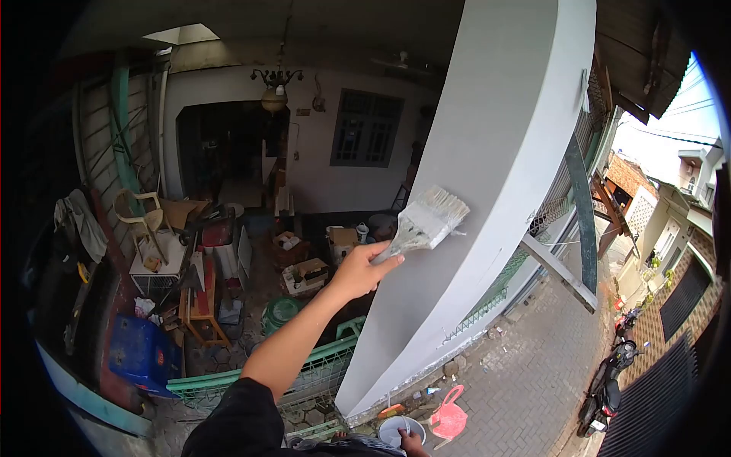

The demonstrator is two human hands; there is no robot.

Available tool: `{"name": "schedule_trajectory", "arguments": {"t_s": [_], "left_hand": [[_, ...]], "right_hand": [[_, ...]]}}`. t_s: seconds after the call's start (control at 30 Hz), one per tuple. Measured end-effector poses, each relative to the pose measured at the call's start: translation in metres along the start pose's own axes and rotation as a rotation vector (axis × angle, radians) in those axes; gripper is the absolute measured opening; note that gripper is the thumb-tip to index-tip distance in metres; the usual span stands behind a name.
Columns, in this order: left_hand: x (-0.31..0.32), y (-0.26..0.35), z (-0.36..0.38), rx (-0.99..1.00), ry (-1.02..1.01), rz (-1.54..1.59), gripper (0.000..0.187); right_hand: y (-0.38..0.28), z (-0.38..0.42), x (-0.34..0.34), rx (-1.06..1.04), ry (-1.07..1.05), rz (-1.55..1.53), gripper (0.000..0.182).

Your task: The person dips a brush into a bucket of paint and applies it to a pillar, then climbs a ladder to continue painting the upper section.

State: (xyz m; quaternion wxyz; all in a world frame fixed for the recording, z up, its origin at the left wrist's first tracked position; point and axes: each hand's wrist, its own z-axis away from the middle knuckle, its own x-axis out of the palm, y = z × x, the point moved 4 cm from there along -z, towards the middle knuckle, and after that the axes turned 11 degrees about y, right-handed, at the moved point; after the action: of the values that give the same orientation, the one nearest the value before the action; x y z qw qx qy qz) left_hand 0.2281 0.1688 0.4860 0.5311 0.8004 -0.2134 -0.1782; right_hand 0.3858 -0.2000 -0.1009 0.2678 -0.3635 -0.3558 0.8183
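Observation:
My left hand (pixel 361 270) reaches up from a black sleeve, fingers closed around the handle of a wide paintbrush (pixel 428 221). The brush is smeared with pale paint, and its bristles point up and right against the grey-white face of a tall pillar (pixel 487 129). Low at the bottom edge, my right hand (pixel 412 442) is closed at the rim of a bucket (pixel 390 431) with whitish contents. Part of that hand is cut off by the frame. Beside the bucket is a pink plastic dipper or lid-like piece (pixel 449 417).
A green metal fence (pixel 304 362) runs left of the pillar. Behind it are a blue plastic container (pixel 141 354), a wooden bench (pixel 204 301), a chair (pixel 141 209) and boxes. A diagonal beam (pixel 560 273) juts out at right over the paved lane (pixel 541 343), where a motorcycle (pixel 609 388) stands.

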Motion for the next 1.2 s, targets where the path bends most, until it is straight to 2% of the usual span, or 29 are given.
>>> {"name": "schedule_trajectory", "arguments": {"t_s": [0.17,0.27,0.37,0.43,0.5,0.63,0.7,0.77,0.8,0.83,0.87,0.93,1.1,1.17,1.2], "left_hand": [[-0.005,0.095,-0.111,0.193,0.121,-0.018,0.039],[-0.006,0.116,-0.146,0.151,0.118,-0.095,0.037],[-0.008,0.102,-0.139,0.113,0.04,-0.165,0.041],[-0.018,0.087,-0.11,0.029,-0.042,-0.381,0.042],[-0.024,0.047,-0.092,-0.07,-0.121,-0.544,0.039],[-0.028,-0.021,-0.066,-0.199,-0.264,-0.638,0.03],[-0.028,-0.031,-0.057,-0.242,-0.51,-1.103,0.033],[-0.02,-0.03,-0.061,-0.287,-0.576,-1.113,0.034],[-0.017,-0.021,-0.061,-0.338,-0.634,-1.136,0.035],[-0.014,-0.005,-0.067,-0.306,-0.551,-1.093,0.035],[-0.009,0.008,-0.08,-0.241,-0.537,-0.996,0.035],[-0.004,0.056,-0.103,-0.099,-0.477,-1.068,0.031],[-0.004,0.205,-0.137,0.261,-0.313,-1.132,0.03],[-0.007,0.25,-0.126,0.37,-0.189,-1.118,0.034],[-0.013,0.269,-0.12,0.375,-0.16,-1.084,0.03]], "right_hand": [[-0.012,-0.02,0.022,0.0,-0.01,-0.012,0.038],[-0.005,-0.021,0.021,0.022,0.001,-0.006,0.039],[-0.008,0.005,0.007,0.025,-0.015,-0.06,0.04],[-0.022,0.02,0.003,-0.015,0.015,-0.008,0.04],[-0.031,0.028,0.001,-0.073,0.011,0.022,0.041],[-0.061,0.047,-0.011,0.003,0.003,0.162,0.044],[-0.051,0.032,-0.009,-0.022,-0.034,0.159,0.047],[-0.048,0.024,-0.013,-0.018,-0.033,0.19,0.047],[-0.05,0.025,-0.011,-0.021,-0.047,0.218,0.048],[-0.05,0.027,-0.012,0.003,-0.043,0.169,0.048],[-0.05,0.027,-0.011,-0.036,-0.03,0.176,0.048],[-0.049,0.026,-0.012,-0.143,0.009,0.208,0.05],[-0.048,0.036,-0.015,-0.061,0.011,0.155,0.05],[-0.045,0.041,-0.016,-0.016,0.001,0.12,0.051],[-0.05,0.044,-0.016,-0.008,0.0,0.105,0.05]]}}
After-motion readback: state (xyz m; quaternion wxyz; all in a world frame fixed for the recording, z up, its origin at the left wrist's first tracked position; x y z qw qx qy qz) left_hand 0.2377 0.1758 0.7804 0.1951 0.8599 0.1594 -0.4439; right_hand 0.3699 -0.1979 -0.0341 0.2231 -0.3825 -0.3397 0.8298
